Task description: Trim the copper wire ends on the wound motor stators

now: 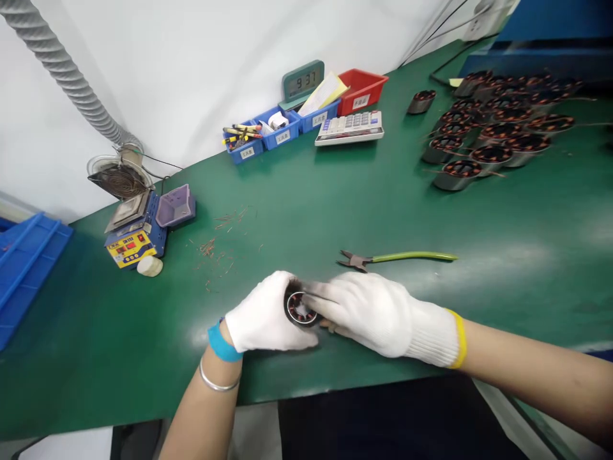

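1. One smooth green tabletop [268,217].
2. Right hand [373,313], white-knit-gloved, blurred fingers at the wound ring [295,313]; cannot tell whether they grip.
3. Left hand [265,313], likewise gloved, curled around that ring.
4. Ring itself: round, pale-rimmed, coppery inside, between both hands.

The table [287,211] is green. The left glove [268,316] is white with a blue band [223,344]; the right glove [383,313] is white, edged in yellow. The round part [301,309] shows black, white and copper. The pliers' handles [414,255] are lime green; the cylinders [491,154] mix silver, black and orange.
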The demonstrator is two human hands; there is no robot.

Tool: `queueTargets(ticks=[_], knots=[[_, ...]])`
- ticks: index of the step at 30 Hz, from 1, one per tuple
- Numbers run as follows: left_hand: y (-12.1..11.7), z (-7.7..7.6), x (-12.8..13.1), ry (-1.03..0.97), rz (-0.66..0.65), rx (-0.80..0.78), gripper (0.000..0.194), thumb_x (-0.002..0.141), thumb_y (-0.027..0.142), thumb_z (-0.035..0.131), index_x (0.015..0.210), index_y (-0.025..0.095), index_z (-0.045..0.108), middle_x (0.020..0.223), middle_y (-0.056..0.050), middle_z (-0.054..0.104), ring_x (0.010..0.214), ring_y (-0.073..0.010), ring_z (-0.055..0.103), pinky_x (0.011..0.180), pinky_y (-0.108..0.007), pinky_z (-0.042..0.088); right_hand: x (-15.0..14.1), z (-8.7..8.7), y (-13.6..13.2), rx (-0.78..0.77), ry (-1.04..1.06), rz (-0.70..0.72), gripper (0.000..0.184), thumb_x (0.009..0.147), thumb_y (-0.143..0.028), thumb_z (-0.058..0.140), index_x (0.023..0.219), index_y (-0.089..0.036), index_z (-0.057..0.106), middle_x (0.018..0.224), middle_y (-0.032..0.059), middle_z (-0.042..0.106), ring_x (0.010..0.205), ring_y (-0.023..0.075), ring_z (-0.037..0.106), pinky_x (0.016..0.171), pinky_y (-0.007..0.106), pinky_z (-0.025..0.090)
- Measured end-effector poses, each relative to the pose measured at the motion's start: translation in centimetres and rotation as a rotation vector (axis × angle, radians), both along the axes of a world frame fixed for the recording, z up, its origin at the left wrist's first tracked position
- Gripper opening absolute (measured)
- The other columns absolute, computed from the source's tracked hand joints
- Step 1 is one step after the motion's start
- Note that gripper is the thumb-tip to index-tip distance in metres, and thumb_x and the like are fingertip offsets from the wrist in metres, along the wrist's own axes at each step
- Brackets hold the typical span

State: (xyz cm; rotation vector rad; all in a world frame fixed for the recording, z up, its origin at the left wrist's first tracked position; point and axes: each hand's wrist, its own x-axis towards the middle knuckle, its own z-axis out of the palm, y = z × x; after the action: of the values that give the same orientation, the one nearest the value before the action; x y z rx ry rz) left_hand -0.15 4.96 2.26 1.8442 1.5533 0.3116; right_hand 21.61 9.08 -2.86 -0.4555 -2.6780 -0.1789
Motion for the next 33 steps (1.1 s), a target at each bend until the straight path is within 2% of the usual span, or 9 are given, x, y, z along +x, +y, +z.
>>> queueTargets(ticks=[3, 10, 12, 15, 21, 26, 29, 31, 33], knots=[[0.3, -0.4, 0.6, 0.098, -0.058, 0.051, 0.034, 0.06, 0.032, 0.078, 0.082, 0.022, 0.054, 0.082, -0.002, 0.062, 0.07, -0.0206, 0.06, 0.061, -0.033, 0.047, -0.4, -0.7, 0.3, -0.063, -0.031, -0.01, 0.029, 0.095, -0.023, 0.05, 0.118, -0.021, 0.068, 0.101, 0.0097, 0.075, 0.073, 0.0213, 0.066, 0.065, 0.033, 0.043], [0.7, -1.0, 0.9, 0.143, -0.07, 0.135, 0.034, 0.061, 0.039, 0.079, 0.078, 0.023, 0.055, 0.08, -0.001, 0.062, 0.069, -0.0192, 0.058, 0.06, -0.032, 0.045, 0.5, -1.2, 0.8, -0.305, -0.039, -0.081, 0.027, 0.098, -0.027, 0.043, 0.105, -0.021, 0.069, 0.088, 0.0068, 0.073, 0.069, 0.0202, 0.064, 0.059, 0.033, 0.04], [0.6, -1.2, 1.1, 0.17, -0.094, 0.195, 0.033, 0.064, 0.041, 0.078, 0.077, 0.022, 0.055, 0.079, -0.001, 0.062, 0.07, -0.0198, 0.058, 0.062, -0.032, 0.045, 0.4, -0.5, 0.7, -0.582, 0.008, -0.201, 0.024, 0.094, -0.031, 0.046, 0.093, -0.023, 0.068, 0.08, 0.0053, 0.07, 0.068, 0.0203, 0.062, 0.058, 0.031, 0.038], [0.1, -1.5, 1.4, 0.234, -0.17, 0.36, 0.028, 0.072, 0.042, 0.074, 0.082, 0.021, 0.058, 0.084, -0.004, 0.064, 0.076, -0.0227, 0.059, 0.068, -0.036, 0.045, 0.0, 0.9, 0.3, -1.18, 0.134, -0.357, 0.023, 0.087, -0.041, 0.051, 0.075, -0.023, 0.058, 0.068, 0.0029, 0.063, 0.062, 0.018, 0.057, 0.056, 0.03, 0.038], [-0.8, -2.0, 1.7, 0.298, -0.27, 0.641, 0.017, 0.087, 0.032, 0.061, 0.097, 0.018, 0.062, 0.098, -0.01, 0.068, 0.087, -0.0266, 0.061, 0.077, -0.042, 0.046, -0.5, 2.4, 0.3, -1.915, 0.331, -0.243, 0.036, 0.07, -0.052, 0.062, 0.061, -0.024, 0.041, 0.046, -0.0095, 0.04, 0.037, 0.0061, 0.03, 0.046, 0.026, 0.039], [-0.9, -2.1, 1.9, 0.283, -0.259, 0.655, 0.012, 0.088, 0.028, 0.059, 0.093, 0.018, 0.063, 0.098, -0.011, 0.068, 0.088, -0.0279, 0.062, 0.079, -0.044, 0.047, -0.3, 2.8, 0.4, -1.855, 0.322, -0.343, 0.04, 0.064, -0.046, 0.076, 0.06, -0.022, 0.044, 0.047, -0.0096, 0.041, 0.039, 0.0077, 0.045, 0.046, 0.023, 0.037], [-1.1, -1.9, 2.3, 0.077, -0.125, 0.572, 0.016, 0.083, 0.03, 0.064, 0.095, 0.019, 0.062, 0.101, -0.012, 0.069, 0.093, -0.0294, 0.065, 0.084, -0.047, 0.05, -0.1, 3.1, 0.1, -1.805, 0.378, -0.332, 0.041, 0.066, -0.049, 0.076, 0.062, -0.022, 0.045, 0.047, -0.0069, 0.047, 0.043, 0.0109, 0.052, 0.045, 0.023, 0.032], [-1.1, -1.6, 2.3, -0.194, 0.048, 0.352, 0.044, 0.073, 0.032, 0.075, 0.112, 0.019, 0.058, 0.104, -0.011, 0.069, 0.091, -0.0281, 0.067, 0.084, -0.045, 0.054, 0.0, 3.4, -0.2, -1.795, 0.462, -0.284, 0.042, 0.068, -0.053, 0.075, 0.064, -0.023, 0.045, 0.047, -0.0053, 0.05, 0.043, 0.0113, 0.051, 0.045, 0.023, 0.031], [-0.9, -1.3, 2.1, -0.497, 0.154, -0.019, 0.077, 0.064, 0.038, 0.083, 0.129, 0.019, 0.048, 0.105, -0.011, 0.069, 0.081, -0.0252, 0.07, 0.075, -0.042, 0.058, 0.0, 3.8, -0.5, -1.757, 0.481, -0.257, 0.041, 0.07, -0.053, 0.073, 0.065, -0.022, 0.047, 0.048, -0.003, 0.054, 0.044, 0.0113, 0.05, 0.044, 0.023, 0.028]])
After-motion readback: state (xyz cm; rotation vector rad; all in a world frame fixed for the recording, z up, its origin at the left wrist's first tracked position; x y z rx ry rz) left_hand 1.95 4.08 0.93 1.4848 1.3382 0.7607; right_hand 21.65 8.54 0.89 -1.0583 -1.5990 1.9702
